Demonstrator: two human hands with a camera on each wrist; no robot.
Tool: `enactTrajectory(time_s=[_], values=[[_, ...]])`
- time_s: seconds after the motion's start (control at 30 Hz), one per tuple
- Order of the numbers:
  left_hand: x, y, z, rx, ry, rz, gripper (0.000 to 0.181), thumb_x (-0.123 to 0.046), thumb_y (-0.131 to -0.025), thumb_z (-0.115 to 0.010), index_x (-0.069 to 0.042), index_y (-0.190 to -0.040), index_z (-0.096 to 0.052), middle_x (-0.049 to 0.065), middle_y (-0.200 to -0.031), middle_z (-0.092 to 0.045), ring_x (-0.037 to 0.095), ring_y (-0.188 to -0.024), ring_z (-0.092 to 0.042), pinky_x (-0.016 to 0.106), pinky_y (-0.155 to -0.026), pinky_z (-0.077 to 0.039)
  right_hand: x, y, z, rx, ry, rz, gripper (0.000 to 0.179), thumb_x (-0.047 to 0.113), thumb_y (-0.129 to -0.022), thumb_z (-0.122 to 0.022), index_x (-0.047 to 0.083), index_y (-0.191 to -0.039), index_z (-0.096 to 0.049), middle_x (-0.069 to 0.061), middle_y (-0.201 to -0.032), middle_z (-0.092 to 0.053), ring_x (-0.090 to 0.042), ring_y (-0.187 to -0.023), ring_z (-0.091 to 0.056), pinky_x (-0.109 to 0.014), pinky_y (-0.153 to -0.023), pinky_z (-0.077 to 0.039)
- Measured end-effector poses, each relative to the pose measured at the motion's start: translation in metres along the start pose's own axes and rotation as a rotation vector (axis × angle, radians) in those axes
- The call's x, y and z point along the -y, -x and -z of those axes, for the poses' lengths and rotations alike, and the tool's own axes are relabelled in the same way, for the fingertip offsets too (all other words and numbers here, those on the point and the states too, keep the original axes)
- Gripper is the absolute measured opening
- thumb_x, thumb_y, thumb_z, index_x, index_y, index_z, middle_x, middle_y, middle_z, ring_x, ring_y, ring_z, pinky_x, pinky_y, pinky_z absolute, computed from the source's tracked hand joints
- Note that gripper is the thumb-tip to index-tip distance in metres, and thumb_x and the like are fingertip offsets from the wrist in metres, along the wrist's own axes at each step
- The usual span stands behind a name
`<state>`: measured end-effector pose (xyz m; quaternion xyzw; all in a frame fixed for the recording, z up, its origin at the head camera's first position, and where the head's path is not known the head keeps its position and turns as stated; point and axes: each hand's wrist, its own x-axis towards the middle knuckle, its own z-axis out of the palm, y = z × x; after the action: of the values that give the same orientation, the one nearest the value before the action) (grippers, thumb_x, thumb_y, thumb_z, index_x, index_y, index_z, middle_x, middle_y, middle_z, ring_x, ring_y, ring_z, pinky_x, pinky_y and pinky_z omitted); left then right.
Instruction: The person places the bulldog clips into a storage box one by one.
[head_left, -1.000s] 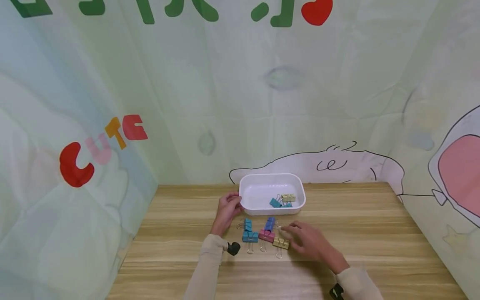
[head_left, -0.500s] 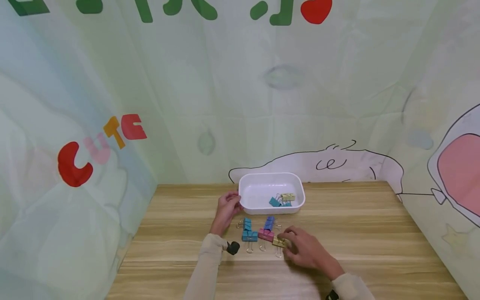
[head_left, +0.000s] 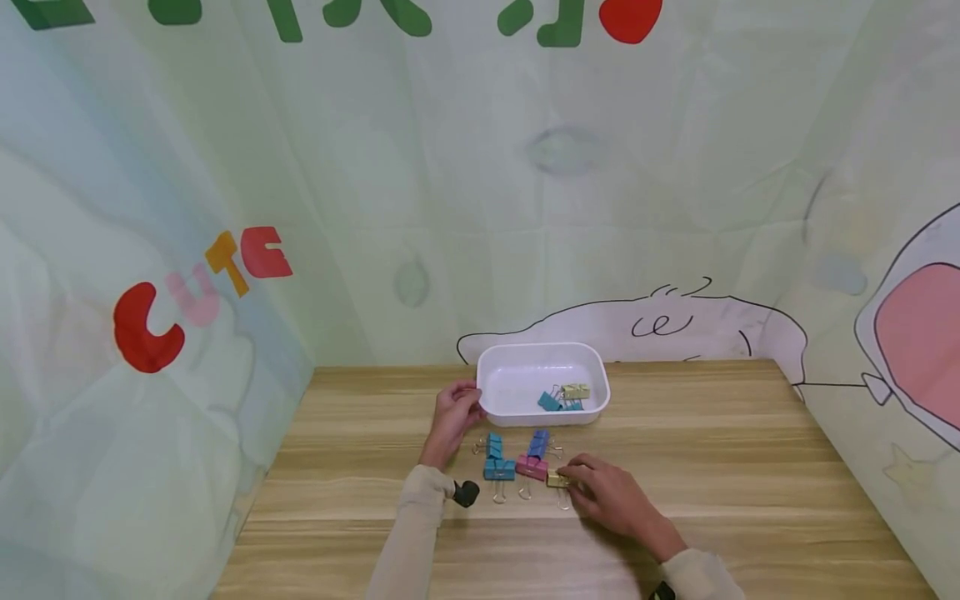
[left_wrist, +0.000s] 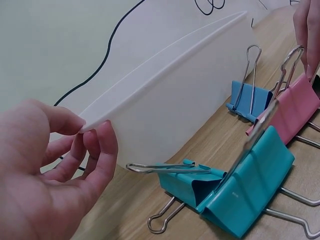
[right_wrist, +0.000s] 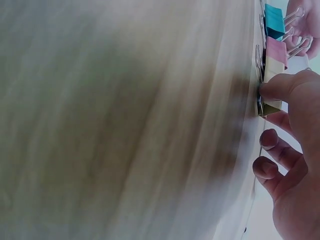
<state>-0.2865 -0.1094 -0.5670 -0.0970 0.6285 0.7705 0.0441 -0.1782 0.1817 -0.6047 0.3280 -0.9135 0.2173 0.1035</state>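
Yellow clip [head_left: 556, 480] in front of the white tray [head_left: 543, 420], and the right hand [head_left: 613, 497] pinches it! Pink clip [head_left: 532, 467], teal clips [head_left: 499, 471] and blue clip [head_left: 537, 444] sit closer to the tray, left hand [head_left: 453, 417] grips its left rim, more clips [head_left: 576, 391] lie inside.

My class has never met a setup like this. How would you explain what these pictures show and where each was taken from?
There is no machine here: a person works bare-handed. The wide picture comes from a camera worn on the head; the two close-ups come from cameras on the left and right wrists. On the wood-grain table stands a white tray with a few binder clips inside. Nearer the person are two teal clips, a blue clip, a pink clip and a yellow clip. The left hand pinches the tray's rim; the right hand pinches the yellow clip.
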Motion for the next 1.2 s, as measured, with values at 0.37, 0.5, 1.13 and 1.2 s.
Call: enactTrajectory(time_s=[0.37,0.5,1.13,1.2], values=[[-0.007,0.006,0.000,0.018,0.014,0.002,0.035,0.001,-0.102,-0.058,0.016,-0.132,-0.051,0.029,-0.117,-0.058,0.026,-0.088,-0.064,0.034,-0.080,-0.062,0.005,0.000,0.001,0.037,-0.058,-0.060,0.026,0.017,-0.092,-0.078,0.015,-0.118,-0.077,0.000,-0.114,-0.071,-0.017,-0.097,-0.068,-0.040,-0.084,-0.061],[-0.018,0.012,0.001,0.052,0.008,0.028,0.037,0.002,-0.102,-0.058,0.018,-0.134,-0.048,0.033,-0.121,-0.057,0.028,-0.091,-0.064,0.046,-0.090,-0.060,0.006,-0.002,0.004,0.033,-0.053,-0.054,0.027,0.018,-0.092,-0.078,0.014,-0.119,-0.077,-0.004,-0.117,-0.072,-0.020,-0.100,-0.069,-0.043,-0.088,-0.061],[0.000,0.001,0.000,0.003,0.018,-0.006,0.033,0.000,-0.102,-0.058,0.015,-0.131,-0.052,0.026,-0.113,-0.060,0.023,-0.085,-0.064,0.028,-0.073,-0.061,-0.002,-0.028,0.036,-0.048,0.026,0.030,0.030,0.012,-0.088,-0.081,0.010,-0.118,-0.078,-0.007,-0.113,-0.073,-0.022,-0.093,-0.070,-0.040,-0.077,-0.063],[-0.001,0.001,0.000,0.003,0.022,-0.010,0.033,0.001,-0.102,-0.058,0.015,-0.130,-0.052,0.025,-0.111,-0.060,0.023,-0.084,-0.064,0.028,-0.071,-0.060,-0.002,-0.033,0.041,-0.050,0.020,0.031,0.029,0.011,-0.089,-0.081,0.010,-0.118,-0.078,-0.007,-0.113,-0.073,-0.021,-0.093,-0.070,-0.040,-0.077,-0.062]])
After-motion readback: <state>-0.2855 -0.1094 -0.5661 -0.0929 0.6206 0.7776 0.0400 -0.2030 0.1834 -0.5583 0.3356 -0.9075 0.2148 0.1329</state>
